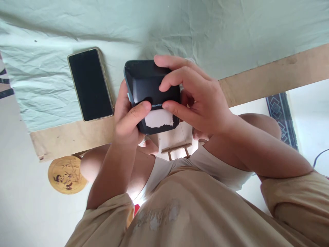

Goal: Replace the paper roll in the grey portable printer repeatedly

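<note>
A black label printer point(146, 85) marked NIIMBOT is held up in front of me, over the table's near edge. White paper point(158, 118) with a torn edge sticks out below its lid. My left hand point(130, 116) grips the printer's left side, its thumb lying on the front by the lettering and its other fingers mostly hidden behind. My right hand point(197, 92) is curled over the right side. Its thumb touches beside the lettering and the fingertips rest on or just above the black lid; I cannot tell how firmly they press.
A phone with a dark screen and clear case point(89, 84) lies left of the printer on the pale green cloth point(231, 31). The table's bare wooden edge point(277, 72) runs along the near side. Below left is a round wooden stool point(67, 175) with a painted picture.
</note>
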A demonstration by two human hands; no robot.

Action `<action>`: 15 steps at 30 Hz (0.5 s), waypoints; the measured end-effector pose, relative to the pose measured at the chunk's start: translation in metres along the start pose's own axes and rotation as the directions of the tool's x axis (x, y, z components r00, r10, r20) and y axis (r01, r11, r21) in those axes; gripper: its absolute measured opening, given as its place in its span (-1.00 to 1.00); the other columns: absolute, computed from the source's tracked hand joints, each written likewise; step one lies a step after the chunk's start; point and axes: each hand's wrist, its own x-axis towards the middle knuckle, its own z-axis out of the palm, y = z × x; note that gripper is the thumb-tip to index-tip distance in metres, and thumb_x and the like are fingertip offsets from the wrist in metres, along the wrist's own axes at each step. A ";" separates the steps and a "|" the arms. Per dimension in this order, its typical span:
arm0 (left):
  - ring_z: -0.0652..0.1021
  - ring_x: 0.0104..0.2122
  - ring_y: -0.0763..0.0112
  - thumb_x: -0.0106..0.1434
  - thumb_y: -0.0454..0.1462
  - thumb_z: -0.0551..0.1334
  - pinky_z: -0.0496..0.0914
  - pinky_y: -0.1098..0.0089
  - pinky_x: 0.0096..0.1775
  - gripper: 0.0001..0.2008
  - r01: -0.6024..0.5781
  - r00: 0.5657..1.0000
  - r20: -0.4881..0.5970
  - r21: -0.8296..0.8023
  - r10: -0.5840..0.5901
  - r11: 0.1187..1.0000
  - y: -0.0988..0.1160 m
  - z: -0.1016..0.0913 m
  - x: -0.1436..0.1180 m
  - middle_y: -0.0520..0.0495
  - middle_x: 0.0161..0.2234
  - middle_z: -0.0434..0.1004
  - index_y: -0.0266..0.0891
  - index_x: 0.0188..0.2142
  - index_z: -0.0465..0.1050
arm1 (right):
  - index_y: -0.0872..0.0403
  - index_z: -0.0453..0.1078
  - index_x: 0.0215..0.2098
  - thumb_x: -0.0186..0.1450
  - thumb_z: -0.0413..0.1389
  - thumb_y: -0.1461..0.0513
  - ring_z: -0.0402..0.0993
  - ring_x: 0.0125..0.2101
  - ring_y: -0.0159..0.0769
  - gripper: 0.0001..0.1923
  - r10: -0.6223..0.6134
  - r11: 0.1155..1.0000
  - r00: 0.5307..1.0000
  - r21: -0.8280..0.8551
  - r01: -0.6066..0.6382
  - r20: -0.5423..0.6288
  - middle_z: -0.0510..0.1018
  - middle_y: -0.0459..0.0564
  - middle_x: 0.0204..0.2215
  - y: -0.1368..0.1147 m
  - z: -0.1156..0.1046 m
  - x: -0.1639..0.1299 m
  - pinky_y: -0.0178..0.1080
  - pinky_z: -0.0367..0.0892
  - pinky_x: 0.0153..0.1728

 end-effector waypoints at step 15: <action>0.57 -0.20 0.37 0.06 -0.22 0.35 0.48 0.28 -0.07 -0.55 -0.022 0.998 -0.055 -0.009 0.021 1.000 0.000 0.002 -0.006 0.00 -0.28 0.49 -0.26 -0.04 0.37 | 0.06 0.44 -0.36 0.25 -0.05 0.36 0.34 0.14 -0.34 -0.77 -0.043 0.965 0.996 0.255 0.062 -0.079 0.34 -0.03 0.15 0.005 0.008 0.000 -0.18 0.42 0.08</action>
